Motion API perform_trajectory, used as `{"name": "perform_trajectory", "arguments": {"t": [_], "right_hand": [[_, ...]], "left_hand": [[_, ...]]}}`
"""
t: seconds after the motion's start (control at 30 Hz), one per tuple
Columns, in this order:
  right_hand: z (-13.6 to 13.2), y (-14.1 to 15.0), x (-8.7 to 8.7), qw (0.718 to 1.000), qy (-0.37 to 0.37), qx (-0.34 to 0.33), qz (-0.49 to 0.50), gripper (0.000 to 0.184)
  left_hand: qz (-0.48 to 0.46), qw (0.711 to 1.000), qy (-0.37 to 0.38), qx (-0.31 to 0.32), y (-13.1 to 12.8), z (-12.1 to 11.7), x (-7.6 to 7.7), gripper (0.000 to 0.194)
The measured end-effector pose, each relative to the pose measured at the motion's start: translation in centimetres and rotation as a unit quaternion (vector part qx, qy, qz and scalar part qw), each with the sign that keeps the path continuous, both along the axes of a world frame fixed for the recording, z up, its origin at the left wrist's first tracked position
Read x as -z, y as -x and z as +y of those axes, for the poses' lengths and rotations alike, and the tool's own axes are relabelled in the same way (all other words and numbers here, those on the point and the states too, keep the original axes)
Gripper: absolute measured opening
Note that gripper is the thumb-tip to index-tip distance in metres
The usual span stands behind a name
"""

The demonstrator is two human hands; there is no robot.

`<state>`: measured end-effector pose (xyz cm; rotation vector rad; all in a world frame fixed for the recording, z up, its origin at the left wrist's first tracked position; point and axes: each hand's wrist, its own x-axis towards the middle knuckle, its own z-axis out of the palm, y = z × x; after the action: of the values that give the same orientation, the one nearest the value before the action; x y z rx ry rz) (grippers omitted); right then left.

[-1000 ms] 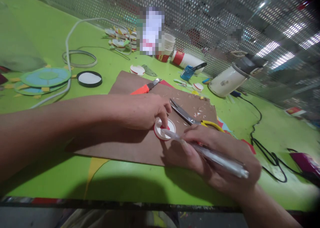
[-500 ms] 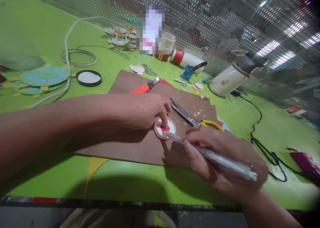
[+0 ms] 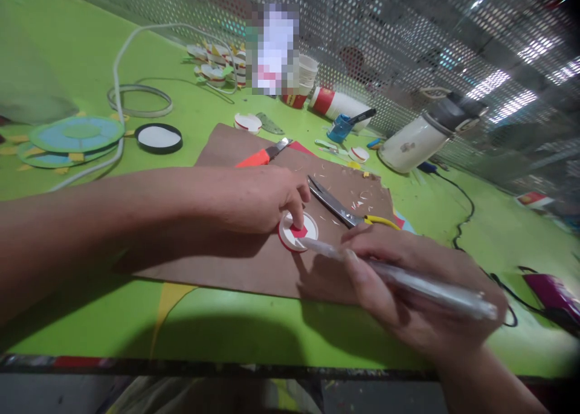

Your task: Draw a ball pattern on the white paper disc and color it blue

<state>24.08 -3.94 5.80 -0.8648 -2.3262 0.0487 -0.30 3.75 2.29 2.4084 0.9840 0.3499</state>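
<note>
Pressing a fingertip [image 3: 297, 219] on the red piece [image 3: 301, 231] in that white disc [image 3: 312, 229] on the cardboard [image 3: 226, 266], probably so nothing slides, the left hand [image 3: 272, 197] is hiding its thumb, so can't tell its grip, while the right hand [image 3: 428, 255] is snugly clutching a clear pen-like tool [image 3: 435, 291].

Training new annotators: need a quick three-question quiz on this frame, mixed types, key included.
1. True or false: the blades of the scissors lie on the brown board.
2. The right hand holds:
A) a blue jar
B) a clear pen-like tool
C) a white bottle
3. What colour is the shape at the centre of the round white disc under the fingers of the left hand?

Key: 1 true; 2 B; 3 red.
</note>
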Motion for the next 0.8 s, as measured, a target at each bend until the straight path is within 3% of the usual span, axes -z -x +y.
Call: {"name": "perform_trajectory", "arguments": {"t": [0.13,0.3,0.8], "right_hand": [[-0.21,-0.09,0.54,0.998,-0.018,0.045,0.045,0.015],[-0.01,0.13,0.42,1.000,0.003,0.012,0.025,0.017],[0.27,0.36,0.68,0.999,0.009,-0.004,0.041,0.017]], "left_hand": [[0.038,0.999,0.025,-0.005,-0.09,0.09,-0.58,0.040],[0.051,0.998,0.022,-0.018,-0.22,0.08,-0.80,0.042],[0.052,0.998,0.015,-0.009,-0.39,0.21,-0.94,0.042]]}}
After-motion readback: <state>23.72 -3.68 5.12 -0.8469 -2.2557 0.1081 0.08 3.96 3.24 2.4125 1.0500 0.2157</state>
